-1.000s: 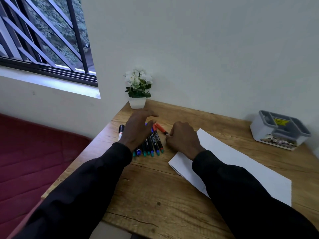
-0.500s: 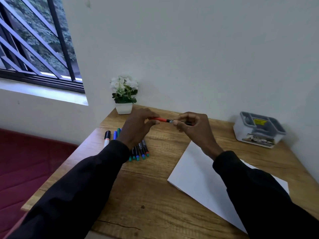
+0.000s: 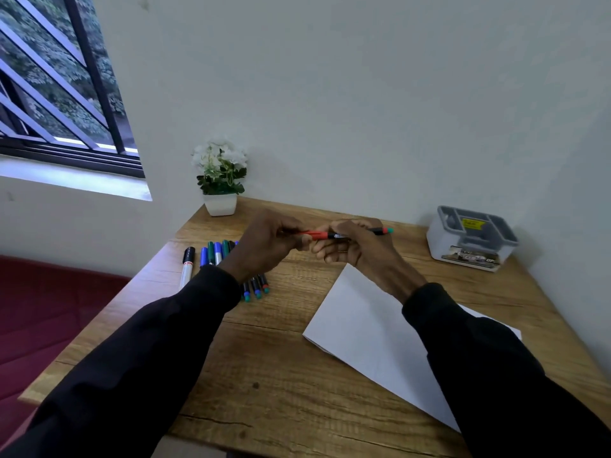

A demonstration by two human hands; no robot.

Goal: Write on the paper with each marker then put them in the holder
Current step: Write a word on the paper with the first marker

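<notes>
Marker (image 3: 314,234) has left the row (image 3: 216,252), left hand (image 3: 264,246) pinching its red end (right hand (image 3: 360,249) grips the barrel).

I am counting one held marker (image 3: 317,234), at least six lying markers (image 3: 217,253), one paper (image 3: 363,325), one holder (image 3: 472,241), one potted plant (image 3: 220,180).

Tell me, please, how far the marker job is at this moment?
Done: nothing visible yet; the paper looks blank and I see no marker standing in the holder. In hand: the left hand and right hand hold the red marker between them, apparently uncapping it. Left: writing with it, then the other markers lying in a row.
</notes>
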